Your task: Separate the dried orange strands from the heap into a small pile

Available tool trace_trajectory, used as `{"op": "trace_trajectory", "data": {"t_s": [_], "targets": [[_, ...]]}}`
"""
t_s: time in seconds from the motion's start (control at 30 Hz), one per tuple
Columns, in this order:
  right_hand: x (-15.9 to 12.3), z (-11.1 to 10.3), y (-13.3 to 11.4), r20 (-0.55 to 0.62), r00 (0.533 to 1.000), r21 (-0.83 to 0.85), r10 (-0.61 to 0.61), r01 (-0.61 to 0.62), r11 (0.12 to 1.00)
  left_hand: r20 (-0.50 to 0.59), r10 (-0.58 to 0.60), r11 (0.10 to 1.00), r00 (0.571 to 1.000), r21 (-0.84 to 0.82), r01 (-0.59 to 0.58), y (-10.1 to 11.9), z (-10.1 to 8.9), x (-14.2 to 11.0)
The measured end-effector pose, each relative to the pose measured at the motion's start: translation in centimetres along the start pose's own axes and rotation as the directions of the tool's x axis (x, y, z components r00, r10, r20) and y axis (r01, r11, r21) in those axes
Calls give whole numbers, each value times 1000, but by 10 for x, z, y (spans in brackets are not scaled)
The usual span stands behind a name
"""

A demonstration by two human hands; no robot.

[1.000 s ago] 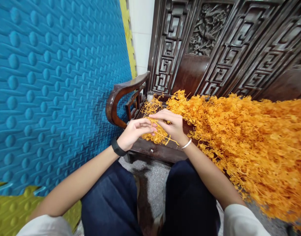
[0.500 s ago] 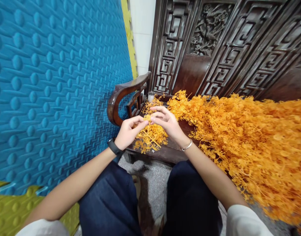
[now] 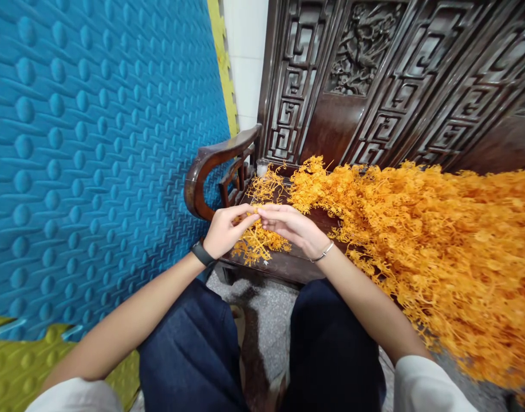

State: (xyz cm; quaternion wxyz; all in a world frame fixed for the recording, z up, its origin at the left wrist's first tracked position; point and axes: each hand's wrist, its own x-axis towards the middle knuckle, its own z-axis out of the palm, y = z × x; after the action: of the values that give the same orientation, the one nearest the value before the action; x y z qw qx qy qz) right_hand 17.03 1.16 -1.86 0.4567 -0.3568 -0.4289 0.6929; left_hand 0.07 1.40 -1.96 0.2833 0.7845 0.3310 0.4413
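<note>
My left hand (image 3: 225, 230), with a dark band at its wrist, is closed in a pinch on a small orange plastic foliage piece, mostly hidden by the fingers. Fingertips of my right hand (image 3: 297, 226), which wears a silver bracelet, meet the left fingertips and pinch at the same piece. Below and behind both hands, loose orange plastic sprigs (image 3: 254, 247) lie on the dark wooden bench seat (image 3: 283, 266). More thin sprigs (image 3: 268, 184) rest just beyond the hands.
A large heap of orange plastic foliage (image 3: 442, 246) covers the bench to the right. The curved armrest (image 3: 197, 177) stands at left, beside a blue bumpy foam mat (image 3: 94, 154). Behind rises a carved wooden backrest (image 3: 335, 126).
My right hand has turned and lowered, its raised fingers now folded down together against the left fingertips. The left hand has barely moved.
</note>
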Motion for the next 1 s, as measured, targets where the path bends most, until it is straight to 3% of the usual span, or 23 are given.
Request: {"op": "trace_trajectory", "data": {"t_s": [0.2, 0.33, 0.43, 0.57, 1.0], "targets": [[0, 5, 1, -138, 961, -98, -241, 228, 969, -24, -123, 991, 992, -63, 121, 3, 5, 0], [1, 6, 1, -141, 930, -169, -340, 316, 934, 15, -182, 960, 983, -215, 181, 8, 7, 1], [0, 6, -1, -109, 927, -221, -359, 330, 918, 70, -222, 916, 973, -327, 232, 12, 6, 2], [-3, 7, -2, -110, 919, -273, -379, 338, 901, 72, -217, 909, 973, -349, 228, 14, 7, 2], [1, 13, 4, -161, 954, -138, -253, 232, 963, 49, -141, 938, 989, -313, 149, 7, 4, -3]]}}
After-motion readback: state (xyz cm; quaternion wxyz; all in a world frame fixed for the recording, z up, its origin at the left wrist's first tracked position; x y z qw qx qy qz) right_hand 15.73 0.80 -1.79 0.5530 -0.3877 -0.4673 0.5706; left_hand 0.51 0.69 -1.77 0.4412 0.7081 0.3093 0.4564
